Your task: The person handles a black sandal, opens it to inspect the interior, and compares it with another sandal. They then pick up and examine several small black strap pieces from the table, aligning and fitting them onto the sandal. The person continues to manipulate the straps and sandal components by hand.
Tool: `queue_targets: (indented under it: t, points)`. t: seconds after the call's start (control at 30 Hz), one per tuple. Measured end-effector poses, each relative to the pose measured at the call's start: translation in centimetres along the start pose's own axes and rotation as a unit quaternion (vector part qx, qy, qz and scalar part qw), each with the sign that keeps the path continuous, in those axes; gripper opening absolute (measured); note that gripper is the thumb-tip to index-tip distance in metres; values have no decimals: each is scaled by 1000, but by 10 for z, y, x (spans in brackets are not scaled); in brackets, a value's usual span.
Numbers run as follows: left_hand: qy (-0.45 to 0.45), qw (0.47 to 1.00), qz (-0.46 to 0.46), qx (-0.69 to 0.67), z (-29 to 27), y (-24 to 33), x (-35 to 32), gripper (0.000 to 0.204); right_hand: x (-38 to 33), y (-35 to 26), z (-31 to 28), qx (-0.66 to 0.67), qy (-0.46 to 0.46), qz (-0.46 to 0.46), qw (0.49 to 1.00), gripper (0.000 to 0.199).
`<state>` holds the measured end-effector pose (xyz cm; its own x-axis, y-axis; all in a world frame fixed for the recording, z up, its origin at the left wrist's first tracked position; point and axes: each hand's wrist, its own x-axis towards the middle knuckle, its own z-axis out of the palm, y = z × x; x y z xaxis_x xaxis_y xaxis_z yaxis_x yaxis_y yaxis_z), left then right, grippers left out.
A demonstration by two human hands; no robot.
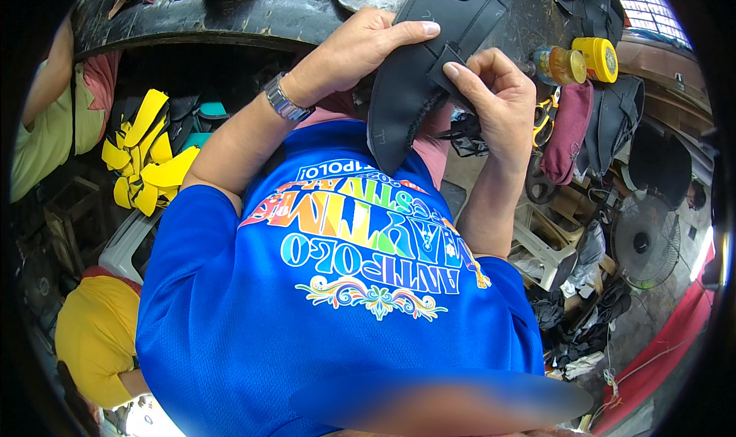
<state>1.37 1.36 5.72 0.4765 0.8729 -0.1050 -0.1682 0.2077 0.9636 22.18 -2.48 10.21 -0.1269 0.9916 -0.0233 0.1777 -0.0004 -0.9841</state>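
Note:
A black leather boot upper (399,92) with stitched seams and small pale marks is held over the near edge of the workbench, above my lap. My left hand (376,46), with a metal watch on its wrist, is closed on the upper's left edge, thumb pressed on top and the other fingers hidden beneath. On the upper's right side, my right hand (494,92) pinches a short black strap (452,73) between thumb and bent forefinger. Black laces or cords (464,134) hang just under the right hand.
The dark workbench (261,23) runs across the top. Yellow cut pieces (146,153) are heaped at left, near a person in light green. At right are a glass jar (560,65), a yellow container (596,59), yellow-handled scissors (544,119), a maroon cloth (567,130) and a fan (645,239).

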Motion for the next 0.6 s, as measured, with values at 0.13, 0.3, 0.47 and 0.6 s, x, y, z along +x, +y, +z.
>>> queue_targets:
  t: [0.13, 0.3, 0.47, 0.6]
  points:
    - [-1, 999, -8, -39, 3, 1, -2, 48, -3, 0, 2, -3, 7, -4, 1000, 19]
    - [3, 998, -15, -58, 4, 0, -3, 46, -9, 0, 8, -30, 35, -26, 999, 20]
    - [0, 998, -26, -60, 1, -2, -3, 47, -9, -1, 11, -69, 41, -49, 996, 22]
    - [-8, 997, -22, -75, 0, 0, -4, 44, -7, -1, 11, -66, 30, -42, 996, 22]
